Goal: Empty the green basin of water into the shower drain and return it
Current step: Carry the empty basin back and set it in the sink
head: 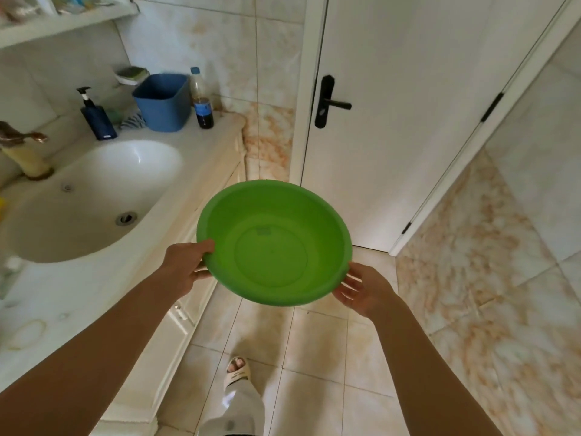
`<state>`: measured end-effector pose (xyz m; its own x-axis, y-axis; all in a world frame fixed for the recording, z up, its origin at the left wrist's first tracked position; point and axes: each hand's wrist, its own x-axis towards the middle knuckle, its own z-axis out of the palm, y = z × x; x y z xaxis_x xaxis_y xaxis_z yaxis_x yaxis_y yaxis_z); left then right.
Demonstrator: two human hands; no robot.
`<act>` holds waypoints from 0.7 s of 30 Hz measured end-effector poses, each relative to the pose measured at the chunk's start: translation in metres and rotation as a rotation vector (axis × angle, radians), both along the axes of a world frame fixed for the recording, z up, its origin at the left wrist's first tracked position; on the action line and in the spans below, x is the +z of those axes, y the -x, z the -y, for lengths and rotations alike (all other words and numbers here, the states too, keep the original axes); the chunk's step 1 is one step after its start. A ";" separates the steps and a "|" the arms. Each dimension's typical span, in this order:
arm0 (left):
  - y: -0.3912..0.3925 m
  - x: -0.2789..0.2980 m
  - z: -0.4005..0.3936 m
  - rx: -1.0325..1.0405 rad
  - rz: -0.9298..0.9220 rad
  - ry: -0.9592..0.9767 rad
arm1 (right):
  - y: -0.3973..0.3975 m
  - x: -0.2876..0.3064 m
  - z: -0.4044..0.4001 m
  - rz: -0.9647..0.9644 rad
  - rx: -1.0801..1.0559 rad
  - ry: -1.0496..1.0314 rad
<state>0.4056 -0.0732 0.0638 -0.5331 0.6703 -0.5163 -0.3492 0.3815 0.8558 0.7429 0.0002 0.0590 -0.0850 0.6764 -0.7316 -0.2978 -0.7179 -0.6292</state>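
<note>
basin [273, 243] was held in the air beside the counter [201, 143], tilted | left hand [185, 265] was clamped on its left rim | right hand [361, 291] was pinched on its right rim

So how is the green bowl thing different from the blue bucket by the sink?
The green basin is wide, shallow and round; the blue bucket is deeper, with squarer sides. The basin is held in the air, tilted, by the left hand and right hand; the bucket stands upright on the counter, untouched. The basin looks empty; the bucket's inside cannot be seen. Both look like plain plastic, open on top.
</note>
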 end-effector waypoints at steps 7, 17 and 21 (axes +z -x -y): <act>0.055 -0.005 -0.110 -0.044 0.028 0.016 | 0.044 0.005 -0.115 0.052 -0.039 -0.008; 0.135 -0.005 -0.207 -0.082 -0.004 0.024 | 0.117 0.003 -0.247 0.143 0.061 0.020; 0.160 -0.014 -0.229 -0.023 -0.036 0.008 | 0.154 -0.002 -0.316 0.173 0.141 -0.004</act>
